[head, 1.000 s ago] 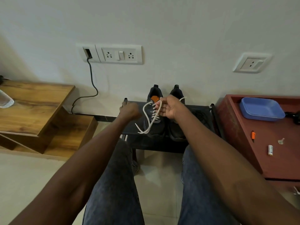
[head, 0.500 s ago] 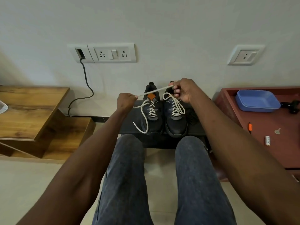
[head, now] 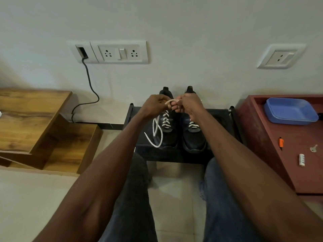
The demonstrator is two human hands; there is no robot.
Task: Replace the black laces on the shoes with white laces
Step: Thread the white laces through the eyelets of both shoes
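Rack: a low black shoe rack (head: 218, 117) stands against the wall between a wooden step unit (head: 35, 119) and a reddish cabinet (head: 262, 137) that carries a blue tray (head: 290, 110).
Shoes: two dark sneakers side by side on the rack, the left shoe (head: 167, 135) and the right shoe (head: 194, 140), both threaded with white lace.
Left hand (head: 153, 105): fingers curled, pinching one end of a short arch of white lace (head: 170, 101) above the left shoe.
Right hand (head: 188, 105): curled too, pinching the other end of that arch (knuckles nearly touching the left hand).
Change: half a second ago the hands were apart with the lace stretched taut between them; now they meet.
Loose ends: the lace tails (head: 156, 135) hang off the left shoe's outer side.
Hidden: both shoes' upper eyelets and tongues lie behind the hands.
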